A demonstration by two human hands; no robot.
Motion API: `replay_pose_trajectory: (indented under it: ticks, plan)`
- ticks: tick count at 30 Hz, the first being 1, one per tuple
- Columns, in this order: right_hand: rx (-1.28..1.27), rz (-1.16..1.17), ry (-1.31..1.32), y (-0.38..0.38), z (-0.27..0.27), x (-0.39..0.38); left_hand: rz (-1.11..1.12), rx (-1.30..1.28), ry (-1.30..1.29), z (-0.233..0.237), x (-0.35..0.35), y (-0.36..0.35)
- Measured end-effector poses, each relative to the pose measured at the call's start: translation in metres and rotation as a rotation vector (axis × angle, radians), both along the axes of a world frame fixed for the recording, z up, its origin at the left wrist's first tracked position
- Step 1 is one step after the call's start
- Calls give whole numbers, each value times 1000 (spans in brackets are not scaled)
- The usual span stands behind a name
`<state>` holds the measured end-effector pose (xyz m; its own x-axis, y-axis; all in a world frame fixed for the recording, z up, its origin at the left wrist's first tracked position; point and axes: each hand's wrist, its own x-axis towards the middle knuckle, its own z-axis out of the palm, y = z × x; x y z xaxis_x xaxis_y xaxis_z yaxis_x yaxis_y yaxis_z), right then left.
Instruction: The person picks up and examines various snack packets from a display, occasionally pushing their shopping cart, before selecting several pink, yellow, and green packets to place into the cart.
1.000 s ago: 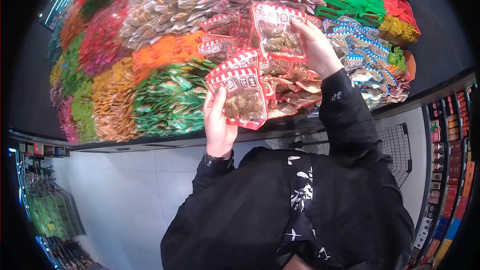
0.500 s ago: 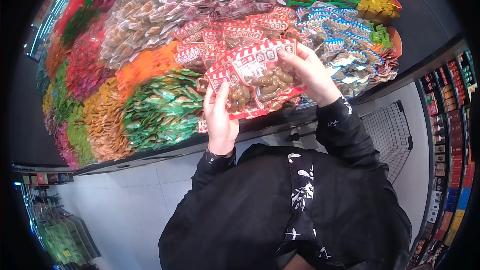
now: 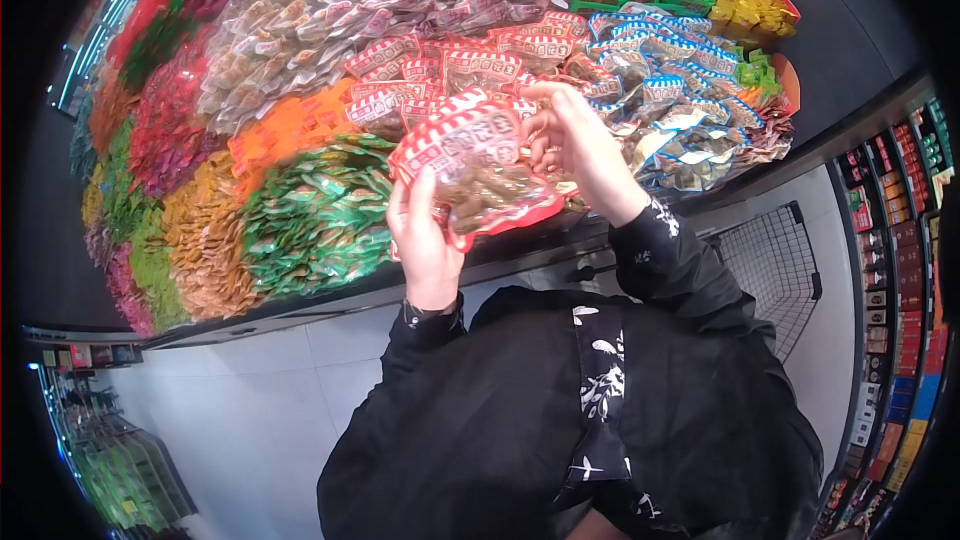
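My left hand (image 3: 430,240) is closed on the lower left side of clear snack packets (image 3: 485,185), thumb in front. They have red-and-white striped tops, red edges and brown lumpy pieces inside; one overlaps another, and their print is blurred. My right hand (image 3: 585,145) is at the packets' upper right edge, its fingers bent and apart, with nothing gripped between them. Behind both hands lies a pile of matching red-topped packets (image 3: 480,70). Blue-and-white topped packets (image 3: 665,90) lie just right of my right hand.
The sloping display holds heaps of green packets (image 3: 320,210), orange packets (image 3: 290,130) and pale clear packets (image 3: 260,70). Its dark front edge (image 3: 350,287) runs below my hands. A wire basket (image 3: 775,260) stands on the floor at right, near stocked shelves (image 3: 905,270).
The held packets have shifted left and tilted, one sliding further over the other. My right hand has let go of their right side and drawn its fingers back, while my left hand keeps its grip.
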<state>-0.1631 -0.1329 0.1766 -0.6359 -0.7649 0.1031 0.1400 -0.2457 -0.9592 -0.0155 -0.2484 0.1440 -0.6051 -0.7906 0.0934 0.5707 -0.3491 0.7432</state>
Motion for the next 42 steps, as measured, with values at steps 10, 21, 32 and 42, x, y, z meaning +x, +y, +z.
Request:
replay_pose_trajectory:
  ticks: [10, 21, 32, 42]
  plan:
    - [235, -153, 969, -40, -27, -48, 211, 52, 76, 1, 31, -33]
    - [515, -209, 1407, -57, -35, -58, 221, 36, 7, 2, 28, -28]
    - [-211, 51, 247, -4, 69, -51, 110, -30, -24, 0, 8, -33]
    - [61, 47, 322, 9, 52, -27, -104, -128, -13, 18, -26, -7]
